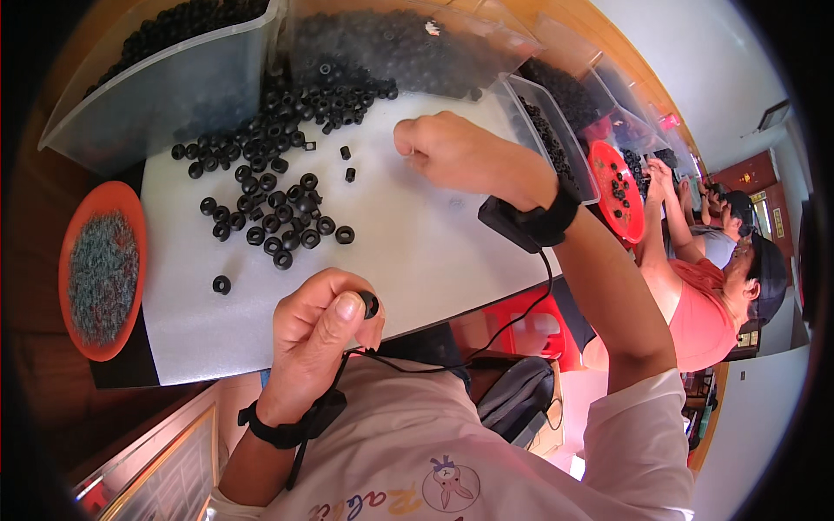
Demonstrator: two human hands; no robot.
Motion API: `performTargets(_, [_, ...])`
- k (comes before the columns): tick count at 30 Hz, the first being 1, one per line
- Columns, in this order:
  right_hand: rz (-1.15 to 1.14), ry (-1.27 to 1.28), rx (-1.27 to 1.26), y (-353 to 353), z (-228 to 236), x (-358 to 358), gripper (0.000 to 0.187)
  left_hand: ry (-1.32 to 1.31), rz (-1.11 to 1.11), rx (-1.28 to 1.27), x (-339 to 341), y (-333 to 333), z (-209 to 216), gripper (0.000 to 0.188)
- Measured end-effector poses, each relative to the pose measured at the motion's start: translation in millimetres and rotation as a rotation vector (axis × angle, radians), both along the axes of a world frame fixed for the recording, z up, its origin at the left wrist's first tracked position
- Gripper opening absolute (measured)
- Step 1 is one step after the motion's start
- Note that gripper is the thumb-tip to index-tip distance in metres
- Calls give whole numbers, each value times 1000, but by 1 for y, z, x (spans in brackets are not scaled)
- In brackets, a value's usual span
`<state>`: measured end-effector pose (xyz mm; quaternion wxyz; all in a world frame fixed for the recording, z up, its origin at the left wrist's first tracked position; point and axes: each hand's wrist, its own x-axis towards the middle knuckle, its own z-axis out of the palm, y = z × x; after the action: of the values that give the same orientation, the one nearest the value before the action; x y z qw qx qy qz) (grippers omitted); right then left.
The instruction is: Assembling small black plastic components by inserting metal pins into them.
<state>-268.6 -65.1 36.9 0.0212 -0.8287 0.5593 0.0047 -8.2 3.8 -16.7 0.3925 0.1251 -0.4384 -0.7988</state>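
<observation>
My left hand [320, 334] is near the front edge of the white work surface [417, 252], pinching a small black ring [371, 303] between thumb and fingers. My right hand [452, 152] rests farther back on the surface as a closed fist; whether it holds anything is hidden. A loose pile of several black rings [274, 204] lies spread to the left of both hands, spilling from a clear bin [408, 48] at the back. A single black ring [221, 284] lies apart near the left edge. Both wrists wear black bands with cables.
An orange dish [102, 269] of tiny grey parts sits at the left. Another clear bin [165, 82] of black rings stands back left, and a narrow bin [556, 139] at the right. Other people work further along the bench beside a red dish [618, 191].
</observation>
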Motion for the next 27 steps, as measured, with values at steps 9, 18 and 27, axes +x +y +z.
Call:
performTargets(9, [-305, -110, 212, 34, 48, -21, 16, 0, 34, 3, 3, 1, -1, 28])
performTargets(18, [-225, -243, 144, 35, 30, -15, 15, -24, 55, 16, 1, 2, 1, 29])
performTargets(27, [-196, -116, 82, 24, 17, -17, 17, 12, 80, -10, -3, 1, 0, 31])
